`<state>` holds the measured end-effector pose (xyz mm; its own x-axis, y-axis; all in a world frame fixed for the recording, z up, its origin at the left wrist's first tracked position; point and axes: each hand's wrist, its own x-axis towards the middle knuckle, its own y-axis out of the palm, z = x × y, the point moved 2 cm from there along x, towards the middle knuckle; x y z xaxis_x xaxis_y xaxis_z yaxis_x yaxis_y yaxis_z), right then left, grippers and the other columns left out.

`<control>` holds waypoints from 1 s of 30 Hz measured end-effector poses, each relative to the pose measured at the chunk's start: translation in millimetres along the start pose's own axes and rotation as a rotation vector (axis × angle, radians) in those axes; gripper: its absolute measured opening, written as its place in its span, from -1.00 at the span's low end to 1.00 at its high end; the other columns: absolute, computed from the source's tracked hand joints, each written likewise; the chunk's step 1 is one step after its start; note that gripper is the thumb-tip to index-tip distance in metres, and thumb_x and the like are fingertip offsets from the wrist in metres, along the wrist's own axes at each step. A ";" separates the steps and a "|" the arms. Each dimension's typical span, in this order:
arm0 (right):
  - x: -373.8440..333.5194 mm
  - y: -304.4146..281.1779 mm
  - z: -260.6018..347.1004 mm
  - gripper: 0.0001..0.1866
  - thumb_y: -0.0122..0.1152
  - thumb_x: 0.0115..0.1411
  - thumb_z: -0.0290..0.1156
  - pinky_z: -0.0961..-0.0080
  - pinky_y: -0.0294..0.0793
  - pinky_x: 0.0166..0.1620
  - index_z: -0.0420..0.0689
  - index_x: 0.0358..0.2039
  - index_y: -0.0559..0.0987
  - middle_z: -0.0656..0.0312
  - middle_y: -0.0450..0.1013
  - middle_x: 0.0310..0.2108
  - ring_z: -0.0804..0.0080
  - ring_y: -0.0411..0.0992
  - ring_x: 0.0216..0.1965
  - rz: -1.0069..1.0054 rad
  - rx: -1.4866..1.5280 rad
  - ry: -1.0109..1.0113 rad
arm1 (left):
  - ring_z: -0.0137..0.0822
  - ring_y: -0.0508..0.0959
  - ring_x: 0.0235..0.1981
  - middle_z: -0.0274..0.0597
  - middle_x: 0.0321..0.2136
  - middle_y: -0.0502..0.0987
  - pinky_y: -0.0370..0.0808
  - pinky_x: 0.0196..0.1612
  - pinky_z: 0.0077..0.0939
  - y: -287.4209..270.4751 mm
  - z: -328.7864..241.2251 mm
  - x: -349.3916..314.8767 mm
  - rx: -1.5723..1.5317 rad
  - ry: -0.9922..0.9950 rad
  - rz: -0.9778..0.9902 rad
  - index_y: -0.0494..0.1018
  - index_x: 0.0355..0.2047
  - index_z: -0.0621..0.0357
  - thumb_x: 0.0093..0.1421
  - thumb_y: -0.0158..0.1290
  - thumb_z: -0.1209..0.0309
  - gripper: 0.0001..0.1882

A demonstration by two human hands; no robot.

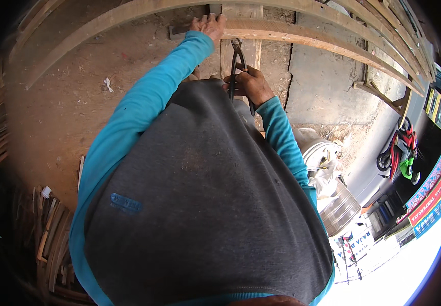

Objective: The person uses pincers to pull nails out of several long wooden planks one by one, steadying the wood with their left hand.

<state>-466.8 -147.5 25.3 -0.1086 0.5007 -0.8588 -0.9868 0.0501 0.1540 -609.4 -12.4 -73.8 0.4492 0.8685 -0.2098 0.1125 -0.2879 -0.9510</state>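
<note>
My left hand (209,27) is closed over the end part of a long wooden plank (281,36), with its fingers bent over the far side. In my right hand (251,85) are dark metal pincers (235,61) with long handles. Their head points away from me and meets the plank's near edge, just right of my left hand. One handle lies by my fingers; the other runs down past my palm. Whether the jaws hold a nail is too small to tell. Beneath the plank, a flat board (241,53) runs away from me.
Another long timber (144,11) lies beyond the plank, with more wood stacked at far right. Scrap wood (52,234) is piled at lower left on the dirt floor (78,112). White buckets (318,155) and a metal drum (339,209) stand at right; a red-green motorcycle (401,150) is farther off.
</note>
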 end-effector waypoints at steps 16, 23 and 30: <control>15.3 -9.4 -7.5 -0.66 -0.13 0.31 -0.40 0.30 0.58 -0.41 -0.42 -0.05 0.38 -0.04 0.52 -0.32 0.23 0.58 -0.39 0.058 0.113 -0.016 | -0.06 0.45 0.11 -0.02 0.00 0.43 0.35 0.09 -0.05 -9.3 -5.9 -14.5 0.015 0.017 -0.019 0.31 -0.01 0.10 0.12 0.09 0.46 -0.59; 36.8 -62.9 -9.8 -0.62 0.00 0.38 -0.24 0.35 0.47 -0.57 -0.40 -0.14 0.41 -0.03 0.47 -0.51 0.29 0.47 -0.66 0.101 -0.547 -0.124 | -0.04 0.44 0.10 -0.07 0.04 0.41 0.30 0.15 0.03 -4.2 -6.0 -17.6 0.110 0.071 -0.073 0.30 0.07 0.10 0.13 0.06 0.48 -0.54; 69.3 -127.2 67.4 -0.72 0.01 0.36 -0.29 0.12 0.54 -0.20 -0.25 -0.10 0.47 -0.18 0.54 -0.38 -0.10 0.56 -0.29 0.345 -1.520 -0.504 | -0.03 0.42 0.13 -0.09 0.08 0.40 0.28 0.19 0.06 -3.0 -0.5 -15.6 0.128 0.073 -0.004 0.26 0.15 0.05 0.04 0.24 0.43 -0.35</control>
<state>-340.7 -60.9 -20.9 -0.5883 0.5374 -0.6042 -0.1633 -0.8108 -0.5622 -616.3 -25.3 -67.6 0.5125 0.8367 -0.1932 0.0029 -0.2267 -0.9740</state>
